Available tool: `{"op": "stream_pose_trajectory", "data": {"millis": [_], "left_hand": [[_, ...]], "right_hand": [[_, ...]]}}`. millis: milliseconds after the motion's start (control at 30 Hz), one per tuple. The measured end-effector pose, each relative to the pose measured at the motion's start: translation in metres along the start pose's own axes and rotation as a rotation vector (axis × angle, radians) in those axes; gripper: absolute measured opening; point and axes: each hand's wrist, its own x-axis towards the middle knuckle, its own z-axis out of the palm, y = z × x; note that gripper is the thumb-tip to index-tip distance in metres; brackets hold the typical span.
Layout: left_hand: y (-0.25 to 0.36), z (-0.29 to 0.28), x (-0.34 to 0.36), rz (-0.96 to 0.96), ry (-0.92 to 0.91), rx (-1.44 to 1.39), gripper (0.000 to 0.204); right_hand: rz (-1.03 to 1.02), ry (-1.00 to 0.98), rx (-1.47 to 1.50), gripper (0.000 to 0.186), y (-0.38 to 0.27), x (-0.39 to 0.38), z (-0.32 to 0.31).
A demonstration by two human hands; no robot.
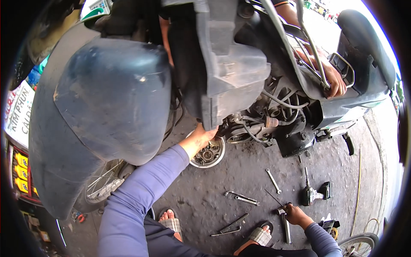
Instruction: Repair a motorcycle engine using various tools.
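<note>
My left hand [204,136] reaches in at the lower edge of the grey plastic leg shield [234,70] of a partly stripped motorbike. Its fingers are mostly hidden behind the shield, close to the exposed engine [295,135]. Under that hand stands a round metal pan [207,155] with small parts in it. Low on the right, my right hand [298,215] is closed around a screwdriver [274,198], whose thin shaft points up and left. Right below it a hammer-like tool [286,228] lies on the ground.
Wrenches [273,180], a bent handle tool [242,198] and a cordless drill [316,193] lie on the dark floor [201,192]. Another person's hand [336,81] rests on the motorbike near its seat [364,47]. The front fender [107,98] fills the left.
</note>
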Motion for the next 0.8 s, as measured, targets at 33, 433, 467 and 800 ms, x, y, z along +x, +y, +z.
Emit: {"op": "stream_pose_trajectory", "data": {"millis": [33,433,467,800], "left_hand": [[-0.001,-0.005,0.001,-0.114,-0.013,0.032,0.066],[0.030,-0.005,-0.011,-0.218,-0.046,0.009,0.058],[0.027,-0.005,-0.009,-0.214,-0.058,0.004,0.057],[0.044,0.003,-0.019,-0.191,-0.012,0.037,0.053]], "right_hand": [[-0.011,-0.002,-0.002,0.035,0.010,0.000,0.012],[-0.016,-0.038,-0.036,0.040,0.035,0.002,0.019],[-0.027,-0.010,-0.030,0.039,0.035,0.003,0.021],[0.060,0.011,-0.001,0.033,0.055,0.000,0.028]]}}
